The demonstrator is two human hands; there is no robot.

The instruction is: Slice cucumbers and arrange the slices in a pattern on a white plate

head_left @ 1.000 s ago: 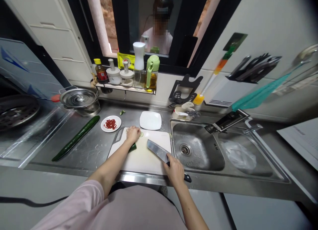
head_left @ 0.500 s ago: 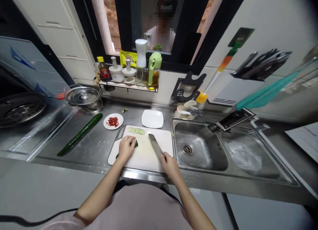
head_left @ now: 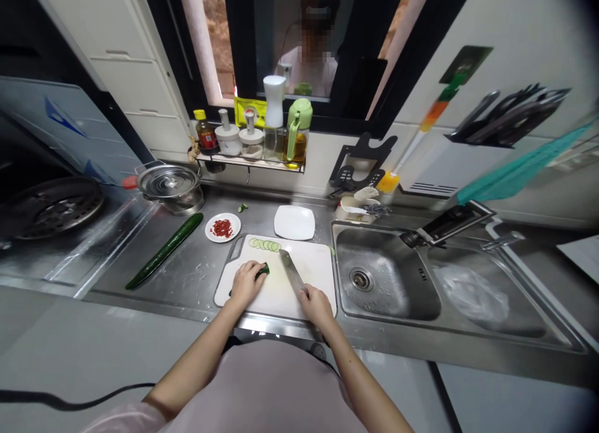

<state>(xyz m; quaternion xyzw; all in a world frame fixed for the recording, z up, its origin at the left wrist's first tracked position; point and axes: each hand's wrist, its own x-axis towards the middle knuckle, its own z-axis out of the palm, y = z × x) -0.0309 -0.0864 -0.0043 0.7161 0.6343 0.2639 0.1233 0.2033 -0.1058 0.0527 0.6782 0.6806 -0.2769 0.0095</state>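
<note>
On the white cutting board [head_left: 276,299], my left hand [head_left: 246,284] is closed over a piece of cucumber [head_left: 264,269]; its cut end shows past my fingertips and most of it is covered. My right hand [head_left: 316,306] grips a kitchen knife [head_left: 292,272] by the handle, the blade pointing away from me, to the right of the cucumber piece and apart from it. Thin cucumber slices [head_left: 264,244] lie overlapping in a row at the board's far edge, close to the knife tip.
A whole cucumber [head_left: 165,251] lies left of the board. Behind are a plate of chopped red pieces [head_left: 223,228] and a white square plate [head_left: 294,223]. A sink [head_left: 388,274] adjoins on the right; a lidded pot [head_left: 173,186] stands back left, under a condiment rack [head_left: 253,163].
The whole view has shifted slightly, so things appear a little further right. The knife tip is now nearer the row of slices; my left hand keeps its hold on the cucumber piece.
</note>
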